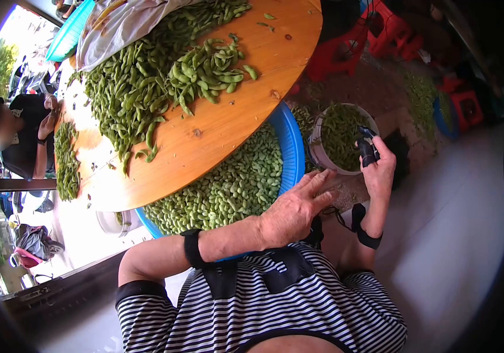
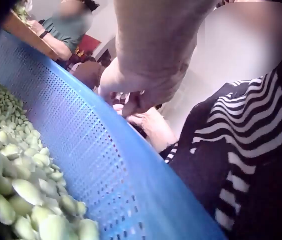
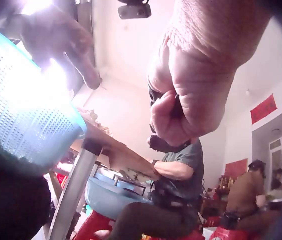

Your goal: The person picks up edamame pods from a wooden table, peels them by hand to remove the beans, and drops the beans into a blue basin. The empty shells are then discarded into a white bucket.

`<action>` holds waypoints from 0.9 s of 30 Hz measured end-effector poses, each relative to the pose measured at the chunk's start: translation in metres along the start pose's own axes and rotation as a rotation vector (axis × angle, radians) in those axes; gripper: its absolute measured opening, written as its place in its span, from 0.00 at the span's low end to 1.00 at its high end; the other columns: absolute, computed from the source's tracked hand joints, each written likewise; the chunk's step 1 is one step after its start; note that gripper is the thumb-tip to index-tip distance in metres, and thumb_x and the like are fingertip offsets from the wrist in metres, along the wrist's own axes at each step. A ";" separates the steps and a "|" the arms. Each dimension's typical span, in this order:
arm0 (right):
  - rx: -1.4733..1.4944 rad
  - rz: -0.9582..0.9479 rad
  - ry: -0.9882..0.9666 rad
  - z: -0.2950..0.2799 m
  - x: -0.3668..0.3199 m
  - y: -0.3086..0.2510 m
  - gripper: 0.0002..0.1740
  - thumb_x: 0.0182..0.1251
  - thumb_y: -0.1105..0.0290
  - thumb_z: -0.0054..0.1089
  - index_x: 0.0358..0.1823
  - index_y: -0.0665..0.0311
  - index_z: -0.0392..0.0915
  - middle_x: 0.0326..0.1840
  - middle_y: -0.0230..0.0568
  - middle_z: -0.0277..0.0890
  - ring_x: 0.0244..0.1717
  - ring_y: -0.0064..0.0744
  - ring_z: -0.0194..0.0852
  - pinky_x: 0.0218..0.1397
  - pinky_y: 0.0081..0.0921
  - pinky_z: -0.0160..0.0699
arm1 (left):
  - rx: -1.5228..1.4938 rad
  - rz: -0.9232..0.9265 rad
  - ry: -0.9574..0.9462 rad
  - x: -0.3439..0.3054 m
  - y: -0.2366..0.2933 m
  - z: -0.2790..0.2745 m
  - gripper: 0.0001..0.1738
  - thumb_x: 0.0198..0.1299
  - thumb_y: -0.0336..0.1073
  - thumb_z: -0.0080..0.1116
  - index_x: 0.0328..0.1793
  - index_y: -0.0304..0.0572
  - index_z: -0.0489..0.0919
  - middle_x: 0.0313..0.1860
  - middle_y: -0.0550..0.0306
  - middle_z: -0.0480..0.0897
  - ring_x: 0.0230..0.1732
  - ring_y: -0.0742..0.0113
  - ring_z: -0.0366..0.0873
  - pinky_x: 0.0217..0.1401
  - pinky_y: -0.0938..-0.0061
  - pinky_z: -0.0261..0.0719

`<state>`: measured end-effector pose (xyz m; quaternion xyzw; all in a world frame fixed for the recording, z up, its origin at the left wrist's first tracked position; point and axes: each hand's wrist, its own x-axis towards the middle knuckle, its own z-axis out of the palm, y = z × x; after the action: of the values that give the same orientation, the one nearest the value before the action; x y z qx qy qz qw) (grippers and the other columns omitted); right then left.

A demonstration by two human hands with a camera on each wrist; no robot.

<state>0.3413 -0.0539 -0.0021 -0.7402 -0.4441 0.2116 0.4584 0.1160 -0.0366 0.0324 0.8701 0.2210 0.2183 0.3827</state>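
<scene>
My left hand [image 1: 296,212] is over the near rim of a blue basket [image 1: 292,147] full of shelled green beans [image 1: 228,182]. Its fingers reach out fairly straight toward my other hand, and no bean shows in them. My right hand [image 1: 379,167] is raised beside a white bucket [image 1: 316,144] of green pods [image 1: 343,132]. Black coverings [image 1: 368,152] wrap some of its fingers. In the right wrist view these fingers [image 3: 168,117] are curled in toward the palm, with nothing visible in them.
A round wooden table [image 1: 205,135] bears a heap of bean pods [image 1: 140,88] and a pale cloth [image 1: 122,29]. A person [image 1: 25,135] sits across it. Red stools [image 1: 346,50] stand at the far right, and scattered greens [image 1: 419,100] lie on the floor.
</scene>
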 end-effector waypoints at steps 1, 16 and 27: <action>0.034 0.020 -0.011 -0.001 0.000 0.001 0.10 0.64 0.81 0.54 0.46 0.72 0.77 0.25 0.36 0.73 0.29 0.17 0.65 0.32 0.21 0.69 | 0.027 0.034 -0.020 -0.001 -0.002 0.001 0.23 0.44 0.17 0.56 0.50 0.37 0.78 0.63 0.43 0.73 0.67 0.42 0.68 0.64 0.58 0.76; 0.008 0.063 -0.128 0.026 0.024 -0.026 0.10 0.67 0.80 0.53 0.48 0.73 0.77 0.33 0.40 0.81 0.35 0.17 0.72 0.41 0.19 0.72 | 0.132 -0.313 -0.134 -0.017 -0.073 -0.056 0.12 0.47 0.19 0.55 0.40 0.33 0.79 0.41 0.43 0.78 0.44 0.45 0.78 0.45 0.59 0.79; 0.078 0.030 -0.172 0.033 0.016 -0.015 0.09 0.64 0.83 0.52 0.44 0.72 0.77 0.31 0.39 0.79 0.33 0.17 0.68 0.39 0.20 0.71 | 0.482 -0.426 0.026 0.004 -0.134 -0.028 0.07 0.55 0.30 0.58 0.38 0.39 0.84 0.42 0.47 0.80 0.47 0.45 0.78 0.55 0.55 0.75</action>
<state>0.3191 -0.0216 -0.0036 -0.7075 -0.4619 0.2986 0.4438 0.0744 0.0632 -0.0516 0.8669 0.4486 0.0859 0.1999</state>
